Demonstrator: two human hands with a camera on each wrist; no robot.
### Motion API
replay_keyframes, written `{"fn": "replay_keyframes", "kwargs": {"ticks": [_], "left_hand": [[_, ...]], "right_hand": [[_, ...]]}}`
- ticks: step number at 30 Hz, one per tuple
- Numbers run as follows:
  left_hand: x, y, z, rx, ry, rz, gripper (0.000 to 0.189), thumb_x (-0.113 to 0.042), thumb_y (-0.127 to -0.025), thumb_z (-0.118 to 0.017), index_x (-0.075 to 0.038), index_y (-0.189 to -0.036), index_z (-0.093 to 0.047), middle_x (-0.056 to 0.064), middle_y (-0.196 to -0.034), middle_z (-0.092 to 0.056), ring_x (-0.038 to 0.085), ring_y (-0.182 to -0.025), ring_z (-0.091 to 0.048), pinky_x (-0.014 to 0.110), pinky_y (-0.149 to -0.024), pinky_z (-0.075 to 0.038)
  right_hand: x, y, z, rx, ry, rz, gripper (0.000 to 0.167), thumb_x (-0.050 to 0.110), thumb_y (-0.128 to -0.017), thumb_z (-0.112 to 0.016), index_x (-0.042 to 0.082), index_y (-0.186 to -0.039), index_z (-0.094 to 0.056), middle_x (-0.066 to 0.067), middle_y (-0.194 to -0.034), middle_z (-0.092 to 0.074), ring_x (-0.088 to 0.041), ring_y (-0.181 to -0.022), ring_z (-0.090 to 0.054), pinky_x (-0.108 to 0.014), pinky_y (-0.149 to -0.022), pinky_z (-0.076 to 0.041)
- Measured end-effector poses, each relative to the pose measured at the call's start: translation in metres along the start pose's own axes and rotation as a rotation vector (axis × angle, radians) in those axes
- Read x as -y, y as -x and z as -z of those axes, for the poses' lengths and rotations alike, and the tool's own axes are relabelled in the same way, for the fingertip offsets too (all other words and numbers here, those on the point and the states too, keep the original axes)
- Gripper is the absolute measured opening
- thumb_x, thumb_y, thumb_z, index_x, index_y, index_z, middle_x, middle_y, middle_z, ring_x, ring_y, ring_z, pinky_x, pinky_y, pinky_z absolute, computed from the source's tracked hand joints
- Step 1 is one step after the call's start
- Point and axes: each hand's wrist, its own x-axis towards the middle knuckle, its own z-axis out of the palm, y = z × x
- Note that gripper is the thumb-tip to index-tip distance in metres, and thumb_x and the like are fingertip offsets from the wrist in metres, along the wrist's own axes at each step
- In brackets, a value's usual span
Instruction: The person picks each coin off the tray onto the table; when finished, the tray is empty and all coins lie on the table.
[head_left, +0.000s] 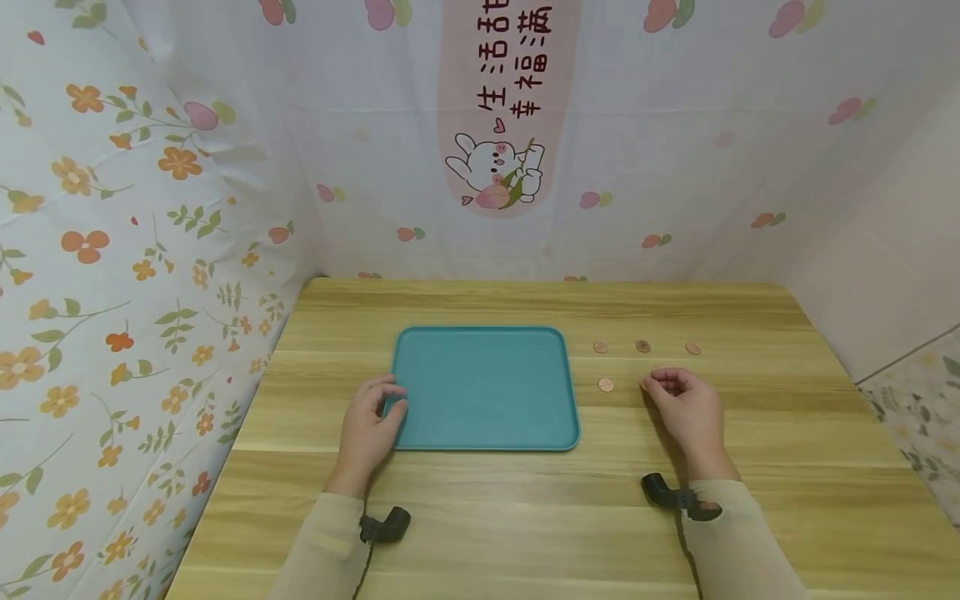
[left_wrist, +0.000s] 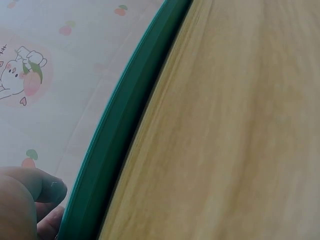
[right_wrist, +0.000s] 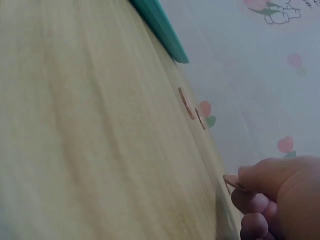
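A teal rectangular tray (head_left: 483, 387) lies flat on the wooden table. My left hand (head_left: 372, 425) is at the tray's left edge, with loosely bent fingers and thumb reaching over the rim. In the left wrist view its thumb (left_wrist: 50, 190) shows beside the tray's side wall (left_wrist: 110, 130); whether it touches is unclear. To the right of the tray, my right hand (head_left: 688, 412) pinches a copper coin (right_wrist: 232, 182) between thumb and finger, close to the tabletop. Several similar coins lie nearby, among them a coin (head_left: 606, 385) nearer the tray and a darker coin (head_left: 642, 346) behind.
The wooden table (head_left: 525, 517) ends at the back against a hanging cloth (head_left: 360, 150) with fruit prints and a cartoon rabbit. A flowered cloth (head_left: 135, 333) hangs along the left side. Dark wrist-worn camera mounts (head_left: 386, 525) stick out from both forearms.
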Motion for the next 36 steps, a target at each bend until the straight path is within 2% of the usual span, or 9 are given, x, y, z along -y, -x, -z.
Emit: {"fn": "replay_keyframes", "kwargs": {"ticks": [7, 15, 22, 32, 36], "left_hand": [[0.000, 0.000, 0.001, 0.000, -0.006, 0.004, 0.011, -0.004, -0.099, -0.072, -0.001, -0.109, -0.074, 0.017, -0.144, -0.060, 0.038, -0.136, -0.056, 0.053, -0.112, -0.050], [0.000, -0.001, 0.002, -0.015, -0.006, -0.006, 0.010, -0.003, -0.098, -0.072, -0.002, -0.107, -0.074, 0.017, -0.142, -0.061, 0.038, -0.136, -0.056, 0.052, -0.113, -0.050], [0.001, 0.000, -0.004, -0.016, -0.005, -0.012, 0.010, -0.003, -0.097, -0.074, -0.002, -0.107, -0.074, 0.017, -0.142, -0.061, 0.038, -0.135, -0.056, 0.053, -0.112, -0.050], [-0.001, -0.002, -0.006, -0.012, -0.023, -0.010, 0.011, -0.005, -0.097, -0.074, -0.003, -0.108, -0.075, 0.016, -0.143, -0.061, 0.038, -0.137, -0.056, 0.054, -0.114, -0.048], [0.000, -0.001, -0.006, -0.037, -0.048, 0.000, 0.011, -0.006, -0.097, -0.074, -0.003, -0.108, -0.075, 0.015, -0.142, -0.062, 0.037, -0.136, -0.056, 0.054, -0.115, -0.047]], "right_hand": [[-0.005, -0.003, 0.000, 0.027, 0.057, 0.012, 0.016, 0.017, -0.098, -0.079, 0.001, -0.101, -0.078, -0.011, -0.088, -0.076, -0.012, -0.076, -0.063, -0.016, -0.063, -0.044], [-0.009, -0.006, -0.001, 0.041, 0.061, 0.034, 0.019, 0.016, -0.097, -0.079, 0.000, -0.106, -0.077, -0.011, -0.091, -0.077, -0.010, -0.074, -0.062, -0.013, -0.062, -0.045], [-0.013, -0.007, 0.003, 0.050, 0.114, 0.079, 0.015, 0.012, -0.096, -0.080, -0.001, -0.103, -0.077, -0.011, -0.089, -0.074, -0.017, -0.073, -0.059, -0.016, -0.060, -0.043], [-0.015, -0.005, 0.006, 0.075, 0.111, 0.045, 0.013, 0.011, -0.097, -0.079, 0.001, -0.103, -0.076, -0.011, -0.093, -0.073, -0.018, -0.076, -0.059, -0.015, -0.061, -0.044], [-0.012, -0.005, 0.005, 0.087, 0.095, 0.034, 0.019, 0.018, -0.099, -0.078, 0.001, -0.107, -0.076, -0.012, -0.096, -0.074, -0.019, -0.079, -0.060, -0.015, -0.063, -0.045]]}}
